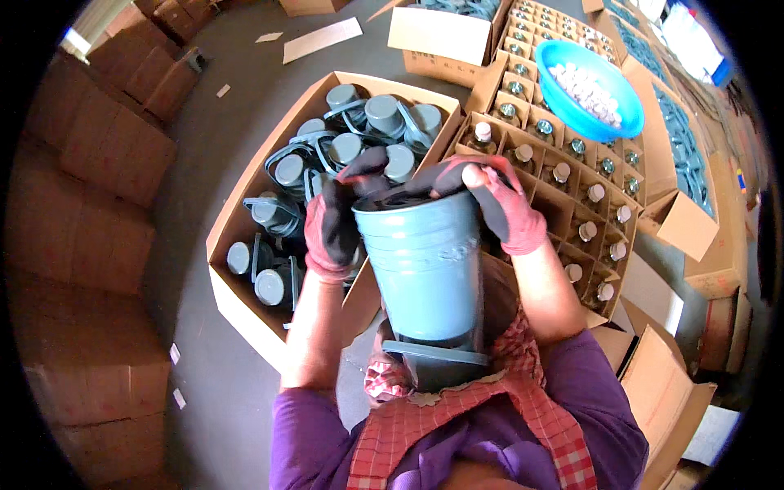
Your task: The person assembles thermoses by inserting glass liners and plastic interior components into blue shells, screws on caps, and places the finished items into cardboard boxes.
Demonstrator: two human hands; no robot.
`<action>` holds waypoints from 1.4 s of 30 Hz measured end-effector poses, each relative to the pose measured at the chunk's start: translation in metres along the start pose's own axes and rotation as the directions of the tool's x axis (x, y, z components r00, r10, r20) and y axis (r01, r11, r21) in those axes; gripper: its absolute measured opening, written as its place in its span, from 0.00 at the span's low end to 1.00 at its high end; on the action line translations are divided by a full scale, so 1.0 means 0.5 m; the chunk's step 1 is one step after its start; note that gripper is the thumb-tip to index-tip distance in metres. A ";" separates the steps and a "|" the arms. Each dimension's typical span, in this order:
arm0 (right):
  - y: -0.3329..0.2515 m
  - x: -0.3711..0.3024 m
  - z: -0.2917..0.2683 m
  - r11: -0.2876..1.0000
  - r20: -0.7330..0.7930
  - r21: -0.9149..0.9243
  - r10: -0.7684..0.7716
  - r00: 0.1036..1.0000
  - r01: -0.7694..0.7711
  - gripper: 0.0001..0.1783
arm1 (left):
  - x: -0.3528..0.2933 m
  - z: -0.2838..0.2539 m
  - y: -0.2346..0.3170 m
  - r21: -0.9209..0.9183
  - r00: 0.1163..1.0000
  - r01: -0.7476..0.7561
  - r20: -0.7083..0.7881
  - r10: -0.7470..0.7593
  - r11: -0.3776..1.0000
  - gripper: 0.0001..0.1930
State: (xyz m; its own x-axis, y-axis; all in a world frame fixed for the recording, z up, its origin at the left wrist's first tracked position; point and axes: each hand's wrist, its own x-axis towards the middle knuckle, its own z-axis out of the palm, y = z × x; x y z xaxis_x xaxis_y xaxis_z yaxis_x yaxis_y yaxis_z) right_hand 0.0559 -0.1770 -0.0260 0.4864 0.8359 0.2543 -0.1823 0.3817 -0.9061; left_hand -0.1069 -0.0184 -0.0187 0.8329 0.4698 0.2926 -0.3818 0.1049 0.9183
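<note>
A light blue, tapering plastic bucket-like container (418, 269) with ridges below its rim is in front of my chest. A grey piece with a blue-grey rim (433, 363) shows beneath it; I cannot tell whether the two are joined. My left hand (333, 224), in a red and black glove, grips the container's rim on the left. On the right of the same rim, my right hand (506, 204) is closed, with its fingers bent over the top. The dark inside of the container is mostly hidden by my gloves.
On the left stands an open carton (237, 212) of grey-lidded containers with handles. A divided carton (563, 208) of capped clear bottles is at right. A blue basin (551, 90) of small white pieces rests on more bottles. Stacked brown boxes (90, 269) line the far left.
</note>
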 end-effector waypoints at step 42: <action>0.044 -0.457 -0.108 0.292 0.277 -0.900 -0.192 0.941 0.324 0.40 | -0.272 -0.014 -0.176 0.055 0.693 0.157 -0.717 -0.070 0.986 0.13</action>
State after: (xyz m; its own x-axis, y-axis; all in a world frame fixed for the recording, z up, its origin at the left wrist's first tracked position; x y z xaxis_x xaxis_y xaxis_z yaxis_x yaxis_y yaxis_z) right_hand -0.0134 -0.3808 -0.1223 0.2560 0.8231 0.5069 0.8733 0.0279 -0.4863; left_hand -0.1890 -0.0854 -0.1412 0.3164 0.9471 -0.0528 -0.2237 0.1286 0.9661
